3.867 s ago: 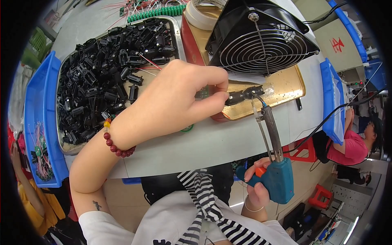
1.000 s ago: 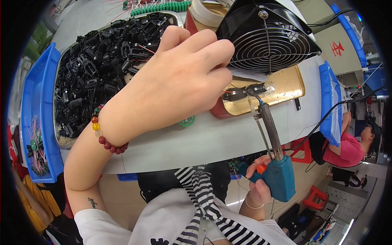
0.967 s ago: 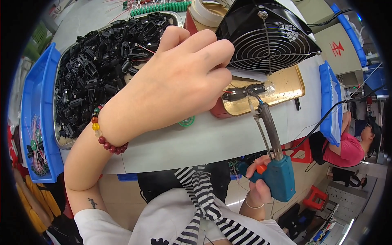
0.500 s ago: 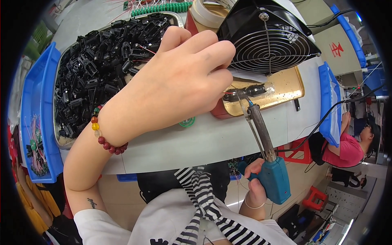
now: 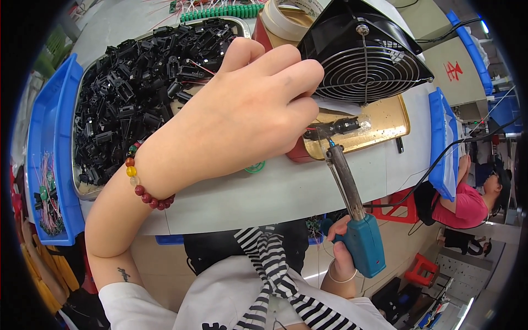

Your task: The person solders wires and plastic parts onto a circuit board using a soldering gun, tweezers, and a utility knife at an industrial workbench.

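The right hand is gripping one iron, closed round its handle, the left hand, curled by one red wire, is hiding its hold, and one black part is lying toward one tin's near-left corner, where an unsteady iron could scorch hand or wire, one fan standing behind.

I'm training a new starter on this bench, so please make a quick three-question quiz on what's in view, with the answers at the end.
1. What does the right hand grip?
2. True or false: the black fan stands to the right of the metal tray of black parts.
3. The plastic bin at the left of the tray is which colour?
A) Red
B) Blue
C) White

Key:
1. A teal soldering gun
2. True
3. B
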A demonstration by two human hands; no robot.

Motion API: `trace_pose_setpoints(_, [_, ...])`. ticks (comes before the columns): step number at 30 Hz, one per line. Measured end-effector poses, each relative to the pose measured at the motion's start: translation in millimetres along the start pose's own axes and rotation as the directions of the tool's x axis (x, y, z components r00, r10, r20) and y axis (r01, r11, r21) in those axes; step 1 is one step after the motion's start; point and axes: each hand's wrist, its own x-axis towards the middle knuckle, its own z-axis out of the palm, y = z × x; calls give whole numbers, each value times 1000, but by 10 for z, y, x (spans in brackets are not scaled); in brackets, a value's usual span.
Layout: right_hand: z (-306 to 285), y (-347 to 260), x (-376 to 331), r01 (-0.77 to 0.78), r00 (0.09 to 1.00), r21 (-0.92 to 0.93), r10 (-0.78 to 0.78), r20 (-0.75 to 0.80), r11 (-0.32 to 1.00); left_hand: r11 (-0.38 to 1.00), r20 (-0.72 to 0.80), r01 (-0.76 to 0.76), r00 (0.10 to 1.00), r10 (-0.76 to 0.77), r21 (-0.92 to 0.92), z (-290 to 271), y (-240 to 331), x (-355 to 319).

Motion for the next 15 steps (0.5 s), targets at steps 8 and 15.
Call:
trace_pose_setpoints(8, [-57,61,-66,-70,997,144,71,1,987,1000,-12,3,1000,-3,-15,1,1,1])
trace_pose_setpoints(15, [-8,-29,-15,-164,984,359,178,-4,919,1000,-9,11,1000,-11,-20,9,7,-12])
